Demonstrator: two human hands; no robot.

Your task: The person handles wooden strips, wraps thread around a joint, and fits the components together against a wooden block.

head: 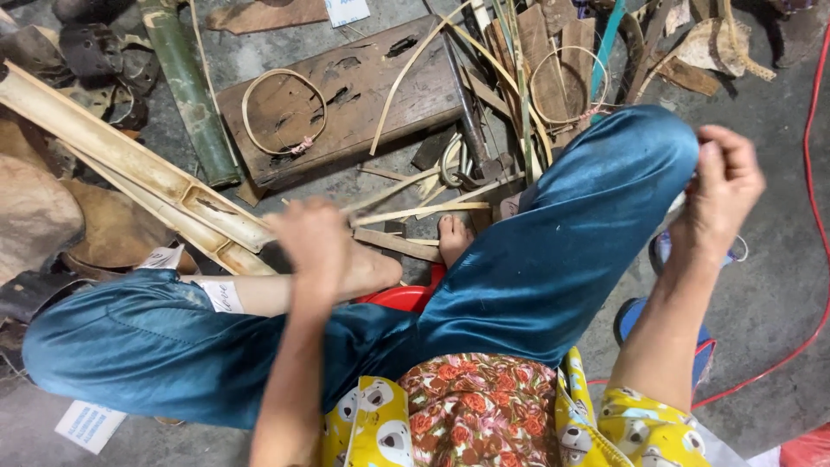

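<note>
A thin bamboo strip point(415, 212) is gripped by the blurry left hand point(313, 238) at frame centre; something pale, too hidden to tell, is pinched by the right hand point(722, 186) at the right edge, beside the blue-trousered knee point(622, 164); a bamboo hoop point(284, 112) is seen upper left on a wooden board point(363, 86).

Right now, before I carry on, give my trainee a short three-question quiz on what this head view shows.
1. True or false: the left hand is over the split bamboo strips.
2. What lies on the wooden plank: A) a strip ring, B) a hammer, C) a cup?
3. Where is the right hand relative to the raised knee in blue satin trousers?

Key: 1 true. 2 A. 3 Beyond the knee, on its right side, fingers pinched on something thin that is too small to tell.
</note>
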